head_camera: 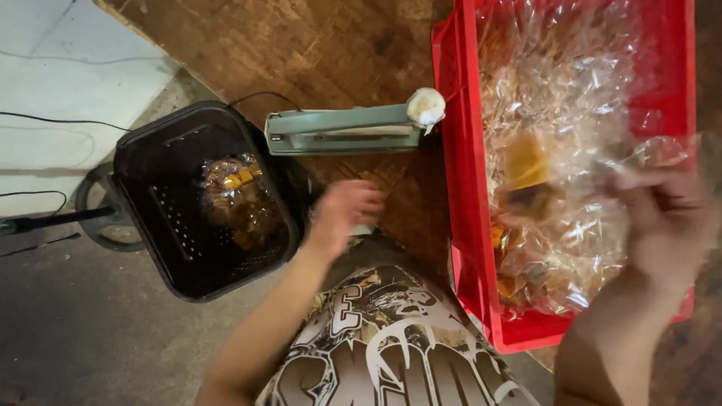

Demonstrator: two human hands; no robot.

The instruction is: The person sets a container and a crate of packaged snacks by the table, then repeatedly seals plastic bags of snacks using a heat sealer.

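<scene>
Black basket at nine o'clock holds one packed bag. Left hand, centre, hangs loosely open, empty, below the sealer. Right hand, three o'clock, blurred, grips clear wrapping in the red crate.

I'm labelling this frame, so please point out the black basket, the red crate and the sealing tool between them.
black basket (150, 162): head view, left inner wall.
red crate (456, 188): head view, left rim.
sealing tool (342, 129): head view, middle of its metal arm.
</scene>
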